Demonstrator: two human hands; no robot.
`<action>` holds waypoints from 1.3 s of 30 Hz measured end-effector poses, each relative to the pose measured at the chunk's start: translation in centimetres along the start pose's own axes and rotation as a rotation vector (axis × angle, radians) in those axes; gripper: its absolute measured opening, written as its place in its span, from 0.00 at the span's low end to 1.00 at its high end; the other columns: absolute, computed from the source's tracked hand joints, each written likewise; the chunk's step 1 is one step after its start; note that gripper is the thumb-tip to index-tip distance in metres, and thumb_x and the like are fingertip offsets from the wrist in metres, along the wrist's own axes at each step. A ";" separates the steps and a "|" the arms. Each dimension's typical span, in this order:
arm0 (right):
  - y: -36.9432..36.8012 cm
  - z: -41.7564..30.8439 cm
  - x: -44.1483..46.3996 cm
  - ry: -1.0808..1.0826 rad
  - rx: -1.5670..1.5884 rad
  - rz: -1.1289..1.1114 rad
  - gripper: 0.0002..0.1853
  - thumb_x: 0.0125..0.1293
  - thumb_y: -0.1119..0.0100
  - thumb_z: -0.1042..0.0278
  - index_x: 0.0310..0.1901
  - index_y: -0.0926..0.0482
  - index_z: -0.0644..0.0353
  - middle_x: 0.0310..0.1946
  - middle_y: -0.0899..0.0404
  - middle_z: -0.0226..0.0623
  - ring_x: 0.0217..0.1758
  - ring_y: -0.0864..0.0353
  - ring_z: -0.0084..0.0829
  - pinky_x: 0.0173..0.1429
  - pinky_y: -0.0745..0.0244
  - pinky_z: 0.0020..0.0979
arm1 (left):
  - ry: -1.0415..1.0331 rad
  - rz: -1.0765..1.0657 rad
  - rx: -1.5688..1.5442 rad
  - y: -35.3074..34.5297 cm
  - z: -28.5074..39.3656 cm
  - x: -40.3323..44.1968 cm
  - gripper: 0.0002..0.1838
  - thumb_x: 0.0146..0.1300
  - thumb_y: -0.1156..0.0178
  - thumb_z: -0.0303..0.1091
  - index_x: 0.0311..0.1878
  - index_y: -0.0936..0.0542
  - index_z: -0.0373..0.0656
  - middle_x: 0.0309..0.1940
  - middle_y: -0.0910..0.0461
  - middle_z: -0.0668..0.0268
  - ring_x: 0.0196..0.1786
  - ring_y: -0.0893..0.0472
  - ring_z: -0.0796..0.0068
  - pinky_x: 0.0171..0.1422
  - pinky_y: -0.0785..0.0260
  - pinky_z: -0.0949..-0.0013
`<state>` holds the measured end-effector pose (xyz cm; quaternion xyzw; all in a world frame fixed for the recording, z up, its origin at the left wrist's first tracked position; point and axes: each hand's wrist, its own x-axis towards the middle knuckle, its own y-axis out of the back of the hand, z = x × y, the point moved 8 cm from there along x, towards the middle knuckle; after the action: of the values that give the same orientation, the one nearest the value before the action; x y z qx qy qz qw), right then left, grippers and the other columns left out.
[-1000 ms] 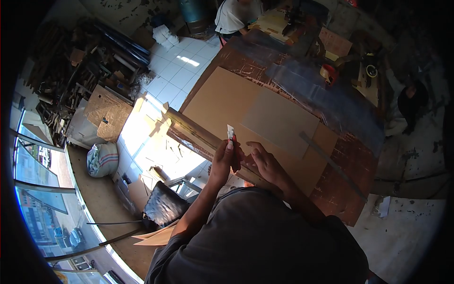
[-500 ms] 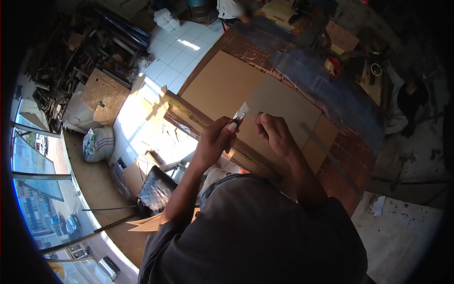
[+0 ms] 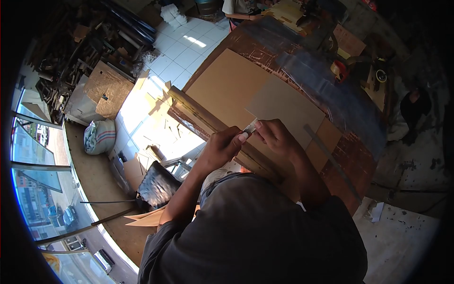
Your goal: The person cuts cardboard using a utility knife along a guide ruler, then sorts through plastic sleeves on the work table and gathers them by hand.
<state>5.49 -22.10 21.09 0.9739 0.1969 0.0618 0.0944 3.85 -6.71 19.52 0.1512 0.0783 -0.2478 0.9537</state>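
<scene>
My left hand (image 3: 223,146) is closed around a small utility knife (image 3: 250,128), its thumb lying along the top. The knife's silvery end points up and right; most of its handle is hidden in my fingers. My right hand (image 3: 278,136) pinches the knife's metal end, so both hands meet over the near edge of the table. Under them lie a large brown board sheet (image 3: 229,75) and a greyish sheet (image 3: 286,102) overlapping it. To the right of my right hand, a long metal ruler (image 3: 333,163) rests diagonally across the work surface.
A wooden beam (image 3: 194,108) runs along the table's near-left edge. Clear plastic sheeting (image 3: 317,75) and a tape dispenser (image 3: 338,70) lie on the far side. Another person (image 3: 240,10) stands at the far end. Scrap wood (image 3: 66,61) and a white sack (image 3: 100,136) are on the left.
My right hand has moved left and down onto the knife's metal end, closing the gap between the hands. The view has shifted slightly, and the other person shows more clearly.
</scene>
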 end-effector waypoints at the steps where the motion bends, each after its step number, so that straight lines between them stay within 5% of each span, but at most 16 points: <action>1: -0.2 0.3 -0.1 -0.023 -0.014 -0.011 0.23 0.84 0.60 0.58 0.28 0.30 0.61 0.19 0.34 0.28 0.23 0.36 0.21 0.31 0.37 0.32 | 0.001 0.001 -0.001 -0.2 0.0 0.0 0.24 0.80 0.48 0.49 0.43 0.20 0.34 0.21 0.27 0.70 0.25 0.26 0.82 0.30 0.31 0.73; 14: -0.9 1.8 -0.8 -0.107 0.134 -0.046 0.28 0.84 0.64 0.51 0.26 0.31 0.59 0.19 0.36 0.24 0.23 0.40 0.19 0.29 0.41 0.28 | -0.055 0.066 0.122 0.0 0.8 -0.4 0.26 0.79 0.48 0.52 0.39 0.19 0.34 0.20 0.25 0.69 0.24 0.26 0.81 0.30 0.33 0.70; 22: -1.0 1.0 -1.2 -0.079 0.088 -0.090 0.27 0.84 0.62 0.53 0.28 0.29 0.61 0.19 0.34 0.25 0.24 0.36 0.19 0.31 0.38 0.29 | -0.016 0.079 0.080 0.0 0.7 -0.7 0.23 0.77 0.43 0.48 0.36 0.20 0.34 0.17 0.28 0.65 0.23 0.28 0.75 0.31 0.34 0.64; 30: -1.5 1.5 -2.2 -0.114 -0.005 -0.105 0.25 0.84 0.60 0.54 0.29 0.27 0.61 0.19 0.33 0.28 0.25 0.34 0.21 0.32 0.36 0.31 | -0.062 -0.008 0.012 -0.2 0.1 -1.3 0.22 0.76 0.42 0.49 0.44 0.18 0.35 0.22 0.24 0.68 0.26 0.24 0.80 0.31 0.31 0.70; 39: -2.5 2.2 -3.4 -0.060 -0.003 -0.104 0.25 0.85 0.63 0.57 0.27 0.29 0.61 0.19 0.31 0.29 0.22 0.34 0.22 0.30 0.37 0.31 | -0.078 -0.076 -0.020 -0.6 -0.5 -1.9 0.20 0.76 0.41 0.47 0.40 0.17 0.35 0.19 0.25 0.68 0.25 0.25 0.81 0.33 0.32 0.67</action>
<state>1.78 -21.48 18.17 0.9636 0.2444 0.0278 0.1046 1.92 -6.16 19.31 0.1288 0.0492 -0.2890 0.9473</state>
